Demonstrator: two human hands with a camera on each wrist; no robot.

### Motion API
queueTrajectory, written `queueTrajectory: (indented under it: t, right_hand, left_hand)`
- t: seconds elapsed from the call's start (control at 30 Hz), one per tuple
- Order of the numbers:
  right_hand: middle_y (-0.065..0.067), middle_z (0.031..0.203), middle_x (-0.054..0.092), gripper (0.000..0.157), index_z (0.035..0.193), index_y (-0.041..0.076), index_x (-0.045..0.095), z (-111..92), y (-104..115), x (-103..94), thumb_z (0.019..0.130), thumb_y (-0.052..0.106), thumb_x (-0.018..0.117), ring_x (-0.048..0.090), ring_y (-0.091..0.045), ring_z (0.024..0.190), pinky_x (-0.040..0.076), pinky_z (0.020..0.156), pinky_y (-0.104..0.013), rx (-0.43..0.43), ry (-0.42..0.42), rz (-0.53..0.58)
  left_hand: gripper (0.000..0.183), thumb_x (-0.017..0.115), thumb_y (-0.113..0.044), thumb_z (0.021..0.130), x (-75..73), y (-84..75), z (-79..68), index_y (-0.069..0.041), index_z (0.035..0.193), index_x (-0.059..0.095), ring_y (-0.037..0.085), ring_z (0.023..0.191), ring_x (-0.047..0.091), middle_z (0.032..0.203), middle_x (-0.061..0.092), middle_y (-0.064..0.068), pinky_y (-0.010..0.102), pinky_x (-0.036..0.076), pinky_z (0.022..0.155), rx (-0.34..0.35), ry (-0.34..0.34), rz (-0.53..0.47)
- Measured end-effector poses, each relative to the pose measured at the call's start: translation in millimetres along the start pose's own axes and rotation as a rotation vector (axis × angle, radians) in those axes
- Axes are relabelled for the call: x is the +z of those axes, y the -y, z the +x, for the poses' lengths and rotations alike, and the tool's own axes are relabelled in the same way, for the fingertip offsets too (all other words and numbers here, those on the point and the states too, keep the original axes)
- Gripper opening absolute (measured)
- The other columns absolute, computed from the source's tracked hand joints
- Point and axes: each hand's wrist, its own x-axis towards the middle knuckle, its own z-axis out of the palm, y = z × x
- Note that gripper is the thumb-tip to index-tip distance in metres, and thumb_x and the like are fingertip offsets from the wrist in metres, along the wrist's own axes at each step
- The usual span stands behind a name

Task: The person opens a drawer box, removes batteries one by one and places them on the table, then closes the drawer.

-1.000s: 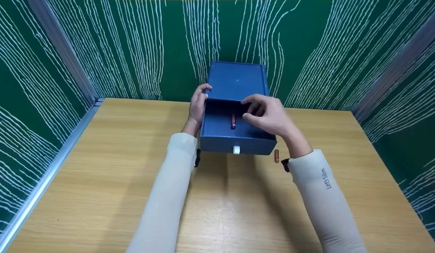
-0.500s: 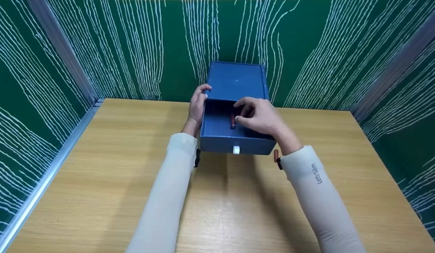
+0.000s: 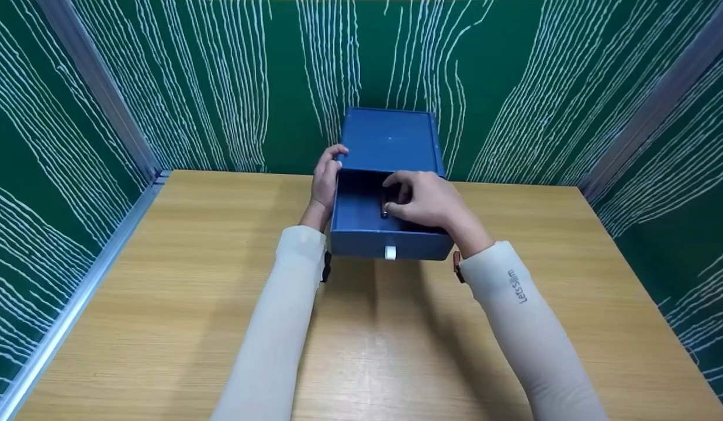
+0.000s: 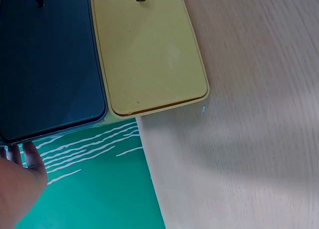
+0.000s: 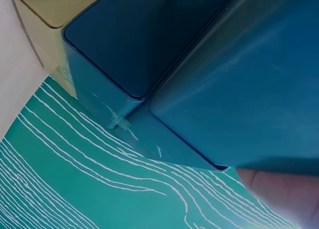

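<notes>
In the head view, a blue drawer unit (image 3: pixel 389 139) stands at the back with its drawer (image 3: pixel 361 242) pulled out. My left hand (image 3: pixel 324 182) rests against the unit's left side, fingertips at its top edge; the left wrist view shows those fingers (image 4: pixel 34 156) fairly straight. Over the drawer hangs my right hand (image 3: pixel 424 197), thumb and fingers bent and apart around a small red battery (image 3: pixel 384 211). The thumb covers part of the battery; whether it touches is unclear. Another red battery (image 3: pixel 456 260) lies on the table, partly behind the right wristband.
A white tab (image 3: pixel 390 252) sits on the drawer's front. Wrist views show a yellow drawer front (image 4: pixel 154 54) beside the dark blue one (image 4: pixel 52 69). Green walls (image 3: pixel 221 88) with white lines surround the wooden table (image 3: pixel 209 280) at back and sides.
My right hand has moved left and a little down in the drawer, bringing its thumb and fingers to the battery. My left hand keeps its place on the unit.
</notes>
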Motion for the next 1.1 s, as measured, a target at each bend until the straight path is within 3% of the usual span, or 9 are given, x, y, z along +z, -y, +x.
queueTrajectory:
  t: [0.4,1.1]
  right_hand:
    - [0.005,0.072,0.055,0.045,0.107,0.028,0.057,6,1,5.2,0.070,0.052,0.059,0.051,-0.015,0.069,0.039,0.059,-0.031,0.020,0.048,-0.155]
    - [0.000,0.106,0.061,0.056,0.111,0.027,0.056,8,-3,11.5,0.066,0.060,0.059,0.053,-0.021,0.090,0.042,0.081,-0.043,-0.003,0.065,-0.311]
  left_hand:
    - [0.033,0.023,0.002,0.084,4.0,-22.0,-10.8,0.012,0.110,0.042,0.022,0.106,0.037,0.123,0.038,0.025,0.021,0.027,0.086,-0.031,0.008,0.024]
    - [0.033,0.023,0.004,0.083,5.7,-23.5,-10.6,0.013,0.108,0.042,0.023,0.108,0.037,0.123,0.039,0.026,0.021,0.027,0.087,-0.016,0.009,0.063]
